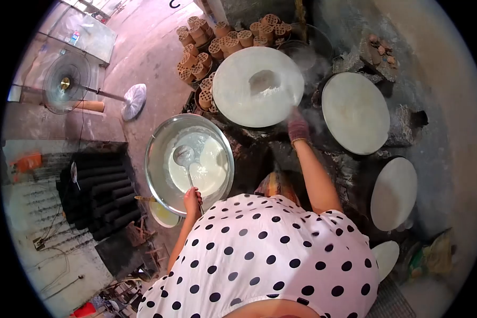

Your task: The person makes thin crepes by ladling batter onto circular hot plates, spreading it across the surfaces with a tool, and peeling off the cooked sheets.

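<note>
My left hand [192, 200] is closed round the handle of a metal ladle [184, 156]. The ladle's bowl is in the white batter [212, 172] inside a wide metal basin [159, 183]. My right hand [298, 128] wears a dark reddish glove and reaches to the near right edge of a large pale round disc [236, 95]. Its fingers are blurred by steam, so I cannot tell whether they grip the edge. A greyish patch with white on it shows near the disc's middle.
More pale discs, one upper right [355, 114] and one lower right [393, 193], flank the stove. Perforated clay-coloured briquettes [230, 45] are piled behind. A standing fan [66, 84] and stacked black cylinders [103, 193] are left. A green-yellow bowl [164, 214] sits beside the basin.
</note>
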`<act>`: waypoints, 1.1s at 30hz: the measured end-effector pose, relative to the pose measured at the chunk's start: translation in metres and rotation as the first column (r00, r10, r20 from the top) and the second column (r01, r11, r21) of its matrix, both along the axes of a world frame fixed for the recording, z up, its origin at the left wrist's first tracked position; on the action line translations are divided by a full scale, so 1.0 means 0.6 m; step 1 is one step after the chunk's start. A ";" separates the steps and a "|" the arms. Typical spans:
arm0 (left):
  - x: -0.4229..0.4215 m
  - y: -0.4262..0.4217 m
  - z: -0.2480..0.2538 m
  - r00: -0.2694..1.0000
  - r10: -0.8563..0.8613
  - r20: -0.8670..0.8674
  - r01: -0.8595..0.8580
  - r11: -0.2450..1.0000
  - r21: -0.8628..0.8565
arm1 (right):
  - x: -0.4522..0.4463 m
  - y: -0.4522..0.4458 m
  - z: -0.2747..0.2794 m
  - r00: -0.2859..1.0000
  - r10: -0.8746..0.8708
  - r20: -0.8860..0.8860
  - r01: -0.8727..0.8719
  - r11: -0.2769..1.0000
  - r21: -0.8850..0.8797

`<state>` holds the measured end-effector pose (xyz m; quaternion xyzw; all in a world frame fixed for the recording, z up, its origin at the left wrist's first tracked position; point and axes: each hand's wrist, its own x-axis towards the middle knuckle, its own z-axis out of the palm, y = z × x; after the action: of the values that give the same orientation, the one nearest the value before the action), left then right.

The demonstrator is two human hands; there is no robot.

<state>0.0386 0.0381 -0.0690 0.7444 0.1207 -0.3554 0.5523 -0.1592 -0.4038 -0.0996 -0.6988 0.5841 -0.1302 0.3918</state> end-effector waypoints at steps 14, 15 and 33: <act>-0.004 -0.029 0.048 0.999 -0.040 -0.007 0.039 0.989 -0.140 | 0.020 0.065 0.014 0.979 -0.068 0.193 0.077 0.996 -0.037; -0.004 -0.030 0.048 0.999 -0.043 0.021 0.045 0.990 -0.132 | 0.019 0.076 0.019 0.968 -0.192 0.160 0.192 0.981 0.018; -0.046 -0.069 0.080 0.998 -0.048 0.030 0.052 0.990 -0.131 | 0.037 -0.014 -0.023 0.955 0.295 0.035 -0.283 0.938 -0.199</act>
<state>0.0109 -0.0031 -0.0208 0.7139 0.0710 -0.3665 0.5925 -0.1372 -0.4125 -0.1136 -0.8069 0.4469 -0.1493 0.3562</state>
